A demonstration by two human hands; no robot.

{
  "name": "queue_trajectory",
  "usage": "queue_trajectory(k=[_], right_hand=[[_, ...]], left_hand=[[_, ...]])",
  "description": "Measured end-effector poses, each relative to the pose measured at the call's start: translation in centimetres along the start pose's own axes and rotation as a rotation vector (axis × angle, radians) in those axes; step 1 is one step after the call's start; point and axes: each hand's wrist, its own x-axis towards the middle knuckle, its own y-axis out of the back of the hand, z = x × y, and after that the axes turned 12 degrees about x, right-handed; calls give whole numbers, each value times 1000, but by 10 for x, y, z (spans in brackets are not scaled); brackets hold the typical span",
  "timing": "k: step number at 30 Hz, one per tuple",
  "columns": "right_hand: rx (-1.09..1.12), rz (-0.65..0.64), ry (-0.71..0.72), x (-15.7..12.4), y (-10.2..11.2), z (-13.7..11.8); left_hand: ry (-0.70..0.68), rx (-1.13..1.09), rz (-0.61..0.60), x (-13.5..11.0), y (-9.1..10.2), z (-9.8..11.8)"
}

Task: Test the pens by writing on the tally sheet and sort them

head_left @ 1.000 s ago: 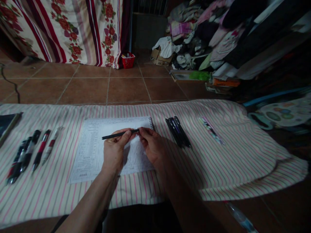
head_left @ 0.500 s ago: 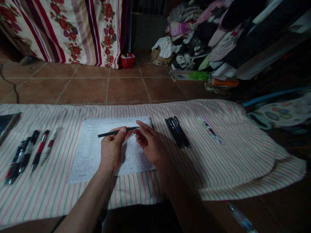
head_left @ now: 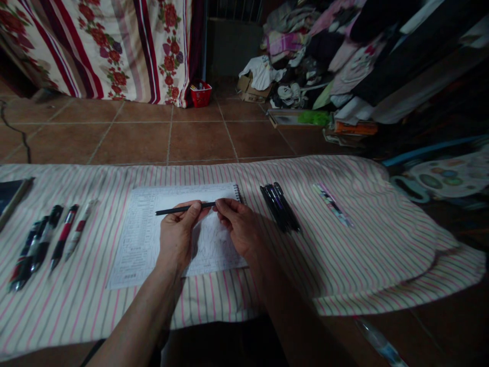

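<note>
A slim black pen (head_left: 173, 209) lies level across my two hands, above a spiral notebook (head_left: 153, 239) whose page is covered in writing. My left hand (head_left: 179, 229) pinches the pen near its middle between thumb and fingers. At the pen's right end, the thumb and fingertips of my right hand (head_left: 239, 221) are closed on it, hiding the tip. Just right of the notebook, several dark pens (head_left: 280, 208) lie side by side. Farther right are some slender patterned pens or pencils (head_left: 333, 205).
On the left of the striped cloth (head_left: 344, 265) lie several thicker pens (head_left: 36, 244), a red-and-black pen (head_left: 64, 237) and a white-and-red pen (head_left: 79, 229). A dark flat object (head_left: 11, 199) sits at the left edge. Beyond, the tiled floor holds a red basket (head_left: 201, 96).
My right hand's fingers have closed from a spread pose onto the right end of the pen, covering its tip. The left hand keeps its pinch.
</note>
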Motion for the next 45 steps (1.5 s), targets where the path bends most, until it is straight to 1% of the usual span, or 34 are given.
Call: queue_trajectory(k=[7,12,15,26,31,33,37,42,45], right_hand=[[44,-20,-81,-3,0,-3],[-125,-33,7,-4,0,-3],[-154,-43,37,-3,0,-3],[-47,-71,-70,-4,3,-5],[-163,-50,-22,-4,2,-3],[-177,-50,-6,-4,2,-3],[-133,-52,6,-3,2,-3],[-48,-41,-46,-2,3,-4],[-19,-29,-38,-2,2,-5]], left_hand=[[0,-37,-2,1,-1,3],[8,-29,-16,1,1,3],[12,-17,-23,1,1,2],[6,-53,-16,2,1,4],[4,-39,-23,2,0,3],[3,-33,-26,2,0,3],[-1,-39,-27,3,0,2],[3,-68,-19,3,0,3],[13,-94,-10,3,-1,4]])
